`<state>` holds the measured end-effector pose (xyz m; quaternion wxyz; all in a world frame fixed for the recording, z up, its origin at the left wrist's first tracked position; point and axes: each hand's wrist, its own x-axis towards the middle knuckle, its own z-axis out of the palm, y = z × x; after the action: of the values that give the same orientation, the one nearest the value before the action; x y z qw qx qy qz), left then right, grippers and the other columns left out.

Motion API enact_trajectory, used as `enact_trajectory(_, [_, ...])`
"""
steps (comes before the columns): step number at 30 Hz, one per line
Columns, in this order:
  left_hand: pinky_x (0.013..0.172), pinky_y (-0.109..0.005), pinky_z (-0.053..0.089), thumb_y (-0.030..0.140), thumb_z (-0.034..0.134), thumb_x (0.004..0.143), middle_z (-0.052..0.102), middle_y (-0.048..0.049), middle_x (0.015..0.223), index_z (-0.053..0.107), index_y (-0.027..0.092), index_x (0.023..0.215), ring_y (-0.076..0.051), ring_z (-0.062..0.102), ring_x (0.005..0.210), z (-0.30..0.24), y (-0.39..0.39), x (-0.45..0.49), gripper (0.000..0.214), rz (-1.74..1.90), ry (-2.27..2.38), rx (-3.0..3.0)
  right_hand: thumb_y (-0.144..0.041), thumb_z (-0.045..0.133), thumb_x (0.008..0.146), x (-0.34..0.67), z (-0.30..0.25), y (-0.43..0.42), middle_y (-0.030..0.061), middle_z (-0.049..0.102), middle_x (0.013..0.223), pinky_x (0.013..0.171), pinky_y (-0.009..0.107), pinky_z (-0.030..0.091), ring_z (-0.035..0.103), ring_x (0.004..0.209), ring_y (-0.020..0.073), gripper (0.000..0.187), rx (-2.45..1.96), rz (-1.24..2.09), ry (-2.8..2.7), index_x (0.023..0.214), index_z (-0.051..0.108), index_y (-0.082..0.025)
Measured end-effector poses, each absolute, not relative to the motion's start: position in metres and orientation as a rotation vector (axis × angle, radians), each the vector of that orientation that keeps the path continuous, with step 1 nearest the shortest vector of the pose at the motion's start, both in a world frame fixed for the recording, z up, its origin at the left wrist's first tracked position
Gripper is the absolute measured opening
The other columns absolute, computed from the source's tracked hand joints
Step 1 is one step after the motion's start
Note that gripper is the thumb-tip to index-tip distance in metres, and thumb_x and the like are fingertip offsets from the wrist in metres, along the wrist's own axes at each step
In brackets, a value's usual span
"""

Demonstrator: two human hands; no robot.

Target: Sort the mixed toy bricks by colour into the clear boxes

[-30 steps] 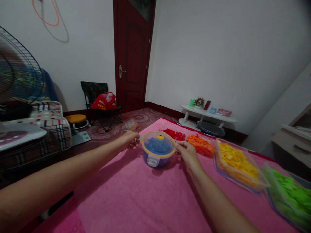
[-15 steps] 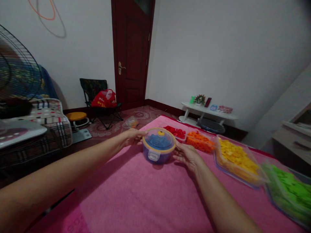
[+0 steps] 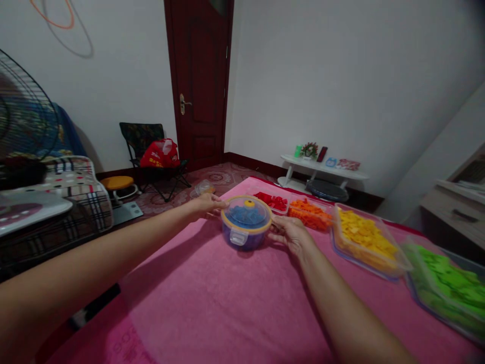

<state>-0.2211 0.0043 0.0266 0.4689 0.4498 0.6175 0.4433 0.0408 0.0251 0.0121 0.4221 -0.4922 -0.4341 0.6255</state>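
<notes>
Here, a person's left hand (image 3: 206, 205) and right hand (image 3: 292, 232) flank a squat, round, blue-purple container (image 3: 246, 222) standing upright on a pink cloth-covered bench (image 3: 220, 303). The fingers (image 3: 215, 203) of both hands are bent at its opposite sides, the right ones slightly parted beneath the thumb; whether either hand pinches a clasp cannot be told. Broader than tall, the container lies level, its yellow knob (image 3: 249, 203) pointing up from a clear, yellow-rimmed lid (image 3: 261, 215) and a translucent latch (image 3: 239, 237) facing the wearer. Blue pieces (image 3: 244, 216) show through the lid. Behind and to the right, clear plastic boxes (image 3: 400, 262) in a row hold red pieces (image 3: 271, 200), orange pieces (image 3: 310, 214), flat yellow pieces (image 3: 366, 235) and bright green pieces (image 3: 454, 275). Lettering (image 3: 127, 344) at the covering's lower left is too faint to read in full. Yellow characters on a red plastic bag (image 3: 161, 153), resting on a camouflage-patterned folding chair (image 3: 138, 136), are too small to make out.
</notes>
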Motion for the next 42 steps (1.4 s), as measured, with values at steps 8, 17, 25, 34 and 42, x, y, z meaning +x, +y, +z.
enact_trajectory(8, [0.111,-0.049,0.007,0.055,0.080,0.049,0.026,-0.0108,0.151,0.038,0.026,0.139,-0.038,0.011,0.139,0.060,-0.015,-0.199,0.104,0.600,1.406,2.454,-0.014,0.063,0.072,0.037,0.022,0.021,-0.0014,0.059,0.055,0.038,0.018,0.045,0.051,0.043,0.0082,0.019,-1.212,1.483,-1.216,0.091,0.064,-0.015])
enact_trajectory(17, [0.106,-0.045,0.026,0.065,0.070,0.056,0.031,-0.0164,0.146,0.029,0.021,0.143,-0.035,0.034,0.129,0.043,-0.009,-0.186,0.106,0.334,1.371,2.774,-0.020,0.059,0.077,0.043,0.016,0.024,-0.0027,0.056,0.054,0.040,0.015,0.045,0.051,0.041,0.0062,0.021,-1.231,1.481,-1.327,0.097,0.066,-0.017])
enact_trajectory(25, [0.107,-0.047,0.025,0.065,0.070,0.057,0.030,-0.0144,0.147,0.033,0.024,0.142,-0.035,0.031,0.132,0.034,-0.012,-0.191,0.101,0.441,1.415,2.781,-0.019,0.056,0.080,0.038,0.014,0.026,-0.0007,0.060,0.059,0.045,0.020,0.052,0.054,0.046,0.0076,0.010,-1.206,1.523,-1.271,0.085,0.063,-0.014])
enact_trajectory(34, [0.106,-0.050,0.029,0.049,0.078,0.054,0.033,-0.0132,0.147,0.038,0.026,0.139,-0.034,0.030,0.134,0.054,-0.017,-0.257,0.096,0.479,1.296,2.449,-0.018,0.056,0.082,-0.009,0.012,-0.041,0.0041,0.066,0.071,0.061,0.024,0.054,0.066,0.062,0.0123,0.006,-0.998,1.744,-0.895,0.084,0.052,-0.014])
enact_trajectory(42, [0.095,-0.040,0.045,0.046,0.063,0.069,0.062,-0.0072,0.121,0.061,0.024,0.119,-0.028,0.058,0.111,0.073,-0.033,-0.296,0.055,0.642,1.435,1.851,-0.042,0.061,0.076,-0.039,0.028,-0.106,0.0029,0.064,0.069,0.042,0.016,0.037,0.053,0.046,0.0062,0.029,-0.659,2.073,-1.831,0.073,0.062,-0.013])
